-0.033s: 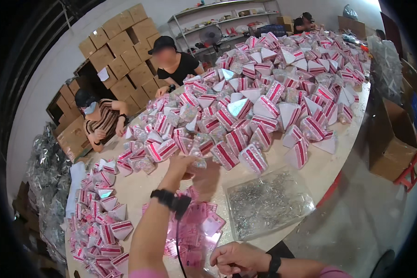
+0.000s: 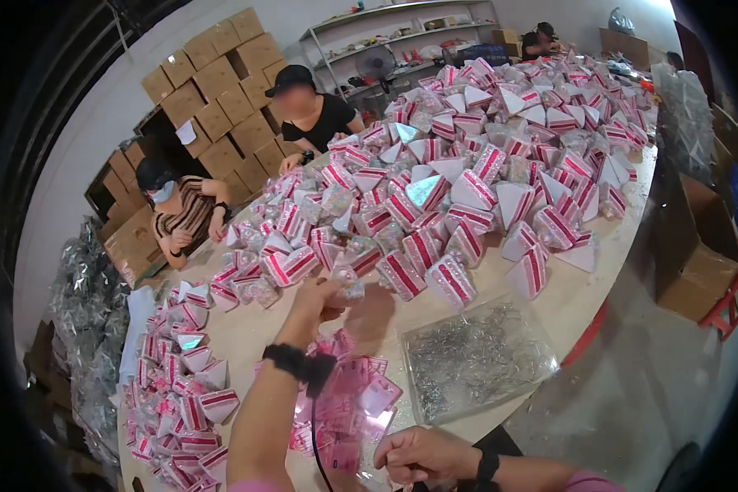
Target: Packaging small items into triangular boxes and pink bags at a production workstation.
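My left hand [image 2: 316, 301] reaches to the near edge of a big heap of cake-slice-shaped pieces [image 2: 470, 190]. These are white wedges with pink stripes and glittery sides. Its fingers are closed on one glittery wedge-shaped piece [image 2: 350, 289], partly covered by the hand. Below my left forearm lies a loose pile of pink printed cards [image 2: 336, 410]. Close to the near edge, my right hand [image 2: 422, 457] is curled with its fingers bent in. Whatever it may hold is hidden. To its upper right sits a shallow clear tray [image 2: 435, 416] of small silvery metal pieces [image 2: 476, 353].
A second group of striped wedges [image 2: 184, 385] covers the table's left side. Two people work across the table, another at its far end. Clear plastic bags [image 2: 90, 328] hang at the left. An open cardboard box [image 2: 697, 254] stands off the right edge; stacked boxes [image 2: 217, 115] line the wall.
The view has shifted very slightly. Both hands keep nearly the same place and pose, the left one still at the edge of the heap.
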### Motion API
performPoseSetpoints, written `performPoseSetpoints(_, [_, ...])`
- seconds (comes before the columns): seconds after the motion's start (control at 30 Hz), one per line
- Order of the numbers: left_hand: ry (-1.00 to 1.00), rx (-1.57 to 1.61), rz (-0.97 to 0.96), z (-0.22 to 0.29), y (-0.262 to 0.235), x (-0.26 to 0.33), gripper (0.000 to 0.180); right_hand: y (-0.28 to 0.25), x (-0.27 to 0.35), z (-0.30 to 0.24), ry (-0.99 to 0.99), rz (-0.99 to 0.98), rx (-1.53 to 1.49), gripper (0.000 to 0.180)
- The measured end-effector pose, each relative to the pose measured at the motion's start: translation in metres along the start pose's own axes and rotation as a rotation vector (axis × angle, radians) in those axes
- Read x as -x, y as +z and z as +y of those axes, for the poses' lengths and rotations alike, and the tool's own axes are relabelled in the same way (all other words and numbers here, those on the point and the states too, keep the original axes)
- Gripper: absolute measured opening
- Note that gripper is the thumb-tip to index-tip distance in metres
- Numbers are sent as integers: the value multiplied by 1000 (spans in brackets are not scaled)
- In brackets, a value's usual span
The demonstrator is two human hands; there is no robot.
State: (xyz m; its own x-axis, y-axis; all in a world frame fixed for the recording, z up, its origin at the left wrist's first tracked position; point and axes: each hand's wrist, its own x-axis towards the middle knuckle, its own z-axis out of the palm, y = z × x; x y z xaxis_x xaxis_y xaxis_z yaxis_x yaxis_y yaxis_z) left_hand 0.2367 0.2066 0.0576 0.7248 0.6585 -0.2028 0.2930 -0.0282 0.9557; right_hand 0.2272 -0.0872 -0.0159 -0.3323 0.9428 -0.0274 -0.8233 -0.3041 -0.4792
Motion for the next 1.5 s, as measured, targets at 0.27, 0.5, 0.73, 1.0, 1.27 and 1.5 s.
performPoseSetpoints(0.27, [363,580,-68,-29,-1,165,42,13,0,1,-162,231,260,18])
performPoseSetpoints(0.5, [405,549,242,-53,32,246,54,76,-2,1,-602,462,1089,19])
performPoseSetpoints(0.73, [496,578,324,-70,38,262,61,98,-13,9,-864,470,1394,16])
performPoseSetpoints(1.0, [551,486,436,-70,41,268,63,107,-19,10,-830,513,1544,16])
performPoseSetpoints(1.27, [607,404,475,-76,39,267,66,106,-21,12,-858,528,1612,16])
performPoseSetpoints(1.5, [637,383,475,-76,41,269,69,102,-21,14,-912,539,1649,16])
